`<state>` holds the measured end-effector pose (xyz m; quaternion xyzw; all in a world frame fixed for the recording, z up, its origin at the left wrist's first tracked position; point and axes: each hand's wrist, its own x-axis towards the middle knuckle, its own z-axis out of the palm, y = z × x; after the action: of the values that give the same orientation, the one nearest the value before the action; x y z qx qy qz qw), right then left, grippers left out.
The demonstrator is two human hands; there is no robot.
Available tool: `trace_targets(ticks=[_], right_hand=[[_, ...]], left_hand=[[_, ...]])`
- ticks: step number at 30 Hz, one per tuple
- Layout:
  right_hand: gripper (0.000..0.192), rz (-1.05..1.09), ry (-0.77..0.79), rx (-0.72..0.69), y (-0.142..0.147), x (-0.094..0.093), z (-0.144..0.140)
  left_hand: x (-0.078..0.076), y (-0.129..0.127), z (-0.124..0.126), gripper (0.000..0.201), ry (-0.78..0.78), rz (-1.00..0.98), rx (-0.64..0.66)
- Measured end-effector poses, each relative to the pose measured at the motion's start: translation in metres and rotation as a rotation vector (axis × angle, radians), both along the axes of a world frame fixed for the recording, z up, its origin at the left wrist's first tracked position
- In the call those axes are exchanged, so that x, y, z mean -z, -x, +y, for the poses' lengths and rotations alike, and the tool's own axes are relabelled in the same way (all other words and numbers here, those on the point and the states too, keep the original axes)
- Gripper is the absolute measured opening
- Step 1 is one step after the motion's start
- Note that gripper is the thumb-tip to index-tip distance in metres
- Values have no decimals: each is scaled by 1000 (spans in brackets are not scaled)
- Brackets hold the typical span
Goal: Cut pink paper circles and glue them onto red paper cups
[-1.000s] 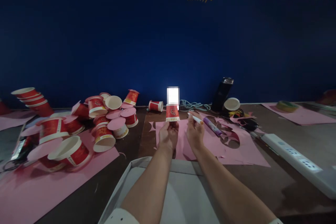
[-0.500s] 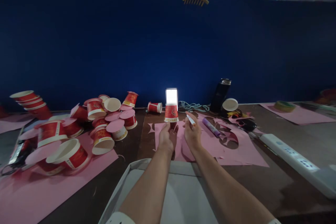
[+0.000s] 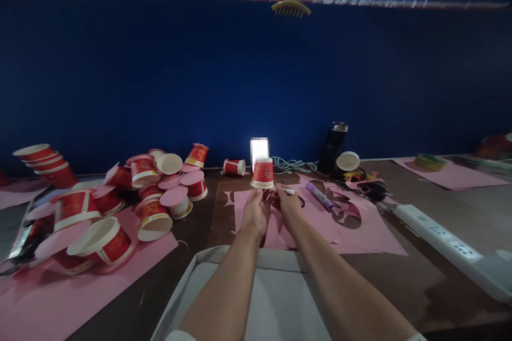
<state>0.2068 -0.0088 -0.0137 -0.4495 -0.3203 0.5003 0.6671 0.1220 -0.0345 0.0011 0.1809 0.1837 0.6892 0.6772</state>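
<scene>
From the head camera, the left hand (image 3: 255,212) holds a red paper cup (image 3: 263,173) upside down by its rim, fingers closed on it, lifted just above the middle of the table (image 3: 420,272). The right hand (image 3: 288,203) sits just right of it, fingers closed around a white pen (image 3: 288,191) that lies nearly level with its tip toward the cup's rim; whether tip and cup touch cannot be told.

Under both hands lies a pink paper sheet (image 3: 360,237) with shapes cut out of it. On that sheet, right of the right hand, lies a purple glue stick (image 3: 318,195). Farther right and back stand a dark bottle (image 3: 332,147) and a white-mouthed cup (image 3: 347,161) lying on its side. A white power strip (image 3: 448,242) runs along the right side toward the near edge.

To the left, a pile of red cups (image 3: 120,197) with pink paper discs lies scattered over another pink sheet. One lone cup (image 3: 234,167) lies on its side at the far edge, left of a small bright light (image 3: 259,147) right behind the held cup. A blue wall (image 3: 240,74) closes off the far side, with a hair clip (image 3: 290,4) on its top edge. A pale tray (image 3: 188,287) sits nearest, beneath the forearms.
</scene>
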Motion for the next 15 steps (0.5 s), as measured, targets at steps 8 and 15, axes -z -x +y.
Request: trace_targets(ticks=[8, 15], right_hand=[[7, 364, 133, -192, -9, -10, 0], [12, 477, 142, -276, -12, -11, 2]], left_hand=[[3, -3, -2, 13, -33, 152, 43], [9, -6, -3, 29, -124, 318, 62]])
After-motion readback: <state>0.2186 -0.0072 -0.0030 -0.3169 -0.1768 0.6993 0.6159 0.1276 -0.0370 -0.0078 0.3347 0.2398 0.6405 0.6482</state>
